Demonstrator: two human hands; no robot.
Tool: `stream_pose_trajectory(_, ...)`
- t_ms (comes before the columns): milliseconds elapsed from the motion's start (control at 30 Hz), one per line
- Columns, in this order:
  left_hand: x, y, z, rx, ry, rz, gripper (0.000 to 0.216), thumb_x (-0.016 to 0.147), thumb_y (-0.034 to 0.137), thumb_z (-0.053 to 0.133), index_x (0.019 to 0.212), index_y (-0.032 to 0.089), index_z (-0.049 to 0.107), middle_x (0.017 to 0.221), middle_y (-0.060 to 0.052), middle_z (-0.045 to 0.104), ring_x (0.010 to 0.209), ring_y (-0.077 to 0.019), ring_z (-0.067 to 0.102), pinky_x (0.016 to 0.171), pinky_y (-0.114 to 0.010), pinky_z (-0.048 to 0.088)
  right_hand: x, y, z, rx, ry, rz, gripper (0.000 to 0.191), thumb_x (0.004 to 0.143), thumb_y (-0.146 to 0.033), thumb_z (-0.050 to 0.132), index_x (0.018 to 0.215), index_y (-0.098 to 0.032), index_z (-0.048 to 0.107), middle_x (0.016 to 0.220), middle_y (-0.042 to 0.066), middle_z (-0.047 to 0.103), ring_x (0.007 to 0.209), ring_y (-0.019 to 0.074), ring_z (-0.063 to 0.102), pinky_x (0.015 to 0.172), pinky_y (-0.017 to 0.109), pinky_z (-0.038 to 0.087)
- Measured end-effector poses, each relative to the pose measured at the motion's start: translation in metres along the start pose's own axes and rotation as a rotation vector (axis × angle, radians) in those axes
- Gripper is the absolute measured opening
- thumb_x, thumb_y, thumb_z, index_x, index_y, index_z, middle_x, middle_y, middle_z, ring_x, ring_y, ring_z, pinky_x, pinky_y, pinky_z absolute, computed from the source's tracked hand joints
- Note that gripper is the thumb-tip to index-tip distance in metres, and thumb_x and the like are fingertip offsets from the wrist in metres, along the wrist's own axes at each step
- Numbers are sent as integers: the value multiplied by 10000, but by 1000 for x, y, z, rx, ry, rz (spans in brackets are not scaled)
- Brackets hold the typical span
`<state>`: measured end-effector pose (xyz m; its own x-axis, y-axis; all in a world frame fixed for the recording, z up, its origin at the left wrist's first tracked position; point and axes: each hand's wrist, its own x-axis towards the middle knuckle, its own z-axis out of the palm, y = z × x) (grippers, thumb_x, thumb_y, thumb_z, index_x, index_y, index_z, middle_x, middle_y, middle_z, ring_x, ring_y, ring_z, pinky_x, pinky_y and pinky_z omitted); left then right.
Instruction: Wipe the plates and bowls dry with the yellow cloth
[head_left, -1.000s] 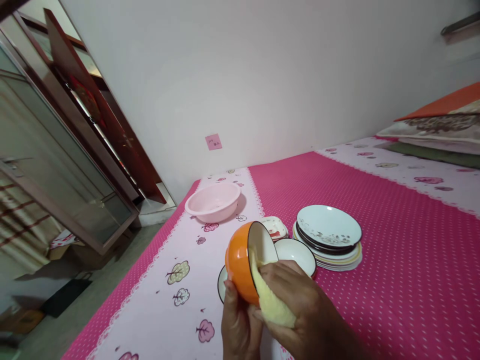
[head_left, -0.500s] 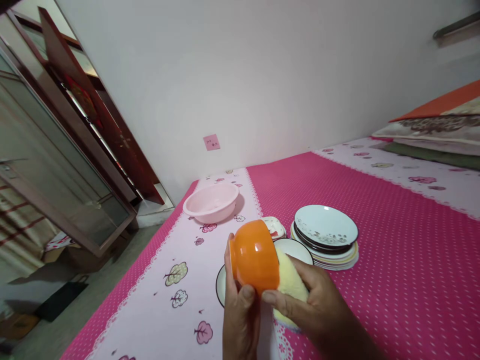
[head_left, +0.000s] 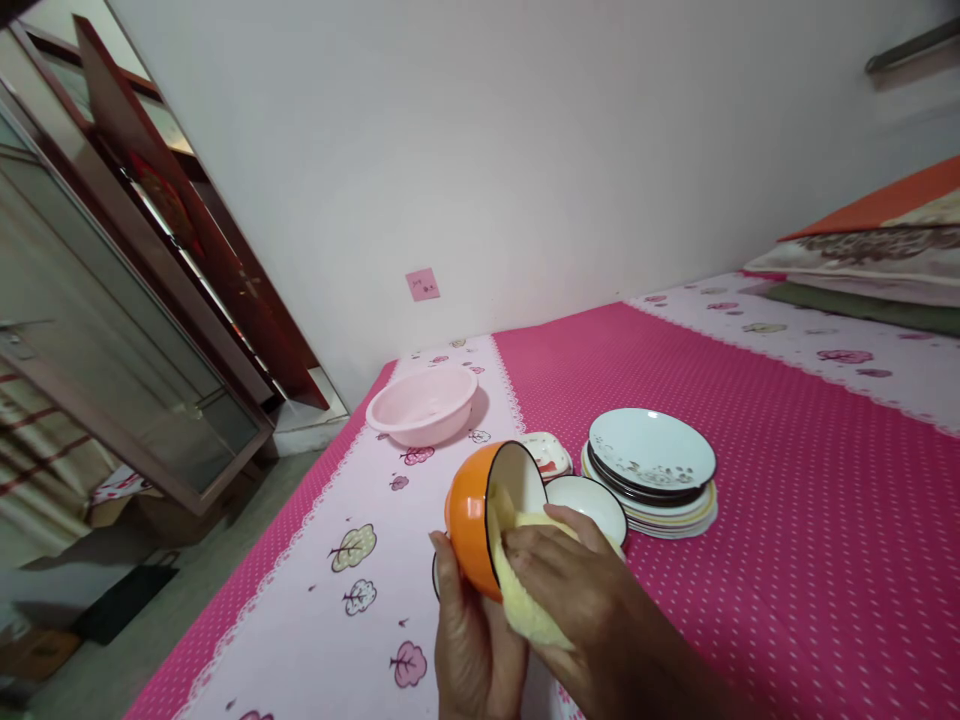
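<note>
The left hand (head_left: 480,650) grips the bowl (head_left: 469,515) from below, palm cupped and thumb laid along the outer wall. The bowl is round and deep, glossy orange outside, smooth white inside, with a thin dark rim; it is held above the cover (head_left: 787,500), tilted on its side, mouth facing right. The right hand (head_left: 574,590) grips the cloth (head_left: 529,605), fingers bent, and presses it into the mouth of the bowl. The cloth is soft, yellow and fuzzy; one fold hangs over the lower rim. Just behind the right hand sits a white bowl (head_left: 589,497), round and dark-rimmed. Beside it is a dish (head_left: 538,447) with rounded corners and a red motif. To the right stands a stack of round plates (head_left: 651,445), the topmost glossy and pale with a grey floral print. Farther back, left of the dish, rests a pink basin (head_left: 422,412), oval in outline with a rolled lip. The cover is fabric: dotted magenta panels, a pale tree-print band and scalloped lace-pattern borders.
</note>
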<state>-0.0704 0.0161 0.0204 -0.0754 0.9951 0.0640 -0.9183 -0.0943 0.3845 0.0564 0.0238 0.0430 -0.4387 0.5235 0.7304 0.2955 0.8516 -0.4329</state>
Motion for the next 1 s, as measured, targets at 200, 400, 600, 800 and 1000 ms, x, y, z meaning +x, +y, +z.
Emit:
stream_pose_trajectory(200, 0, -9, 0, 125, 49, 17, 384, 850, 465, 783, 1162, 241, 799, 1221, -115, 780, 1163, -267, 717, 1105, -398, 504, 0, 5, -2, 139, 108, 178, 154, 893, -122, 567, 966, -202, 676, 922, 80, 737, 861, 251, 685, 812, 394, 586)
stream_pose_trajectory(400, 2, -21, -12, 197, 14, 116, 456, 797, 463, 828, 1208, 272, 779, 1258, -86, 769, 1238, -285, 679, 1116, -395, 496, 1, -2, -6, 301, 91, 471, 179, 789, -188, 715, 960, -206, 666, 929, 49, 735, 855, 232, 696, 789, 338, 596)
stream_pose_trajectory(600, 2, -8, -5, 48, 150, 97, 283, 820, 435, 797, 1032, 252, 840, 1111, -95, 814, 1004, -243, 774, 927, -323, 608, 0, 2, 5, 61, 24, 68, 268, 836, -3, 580, 982, -217, 648, 955, 51, 731, 926, 238, 677, 924, 407, 538)
stream_pose_trajectory(800, 0, -2, 5, 73, 129, 37, 327, 928, 472, 672, 1099, 238, 824, 1166, -125, 797, 1112, -277, 739, 1005, -391, 575, 2, 6, 7, 27, 40, -2, 291, 890, -3, 517, 1056, -199, 656, 1025, 73, 755, 972, 252, 692, 1010, 477, 504)
stream_pose_trajectory(1000, -2, -10, -13, 192, 45, 119, 383, 767, 410, 863, 1123, 280, 812, 1056, -68, 825, 1128, -281, 731, 1040, -401, 557, 0, -1, 10, 105, 199, 204, 162, 801, -88, 685, 876, -214, 614, 917, 64, 734, 807, 237, 676, 710, 353, 577)
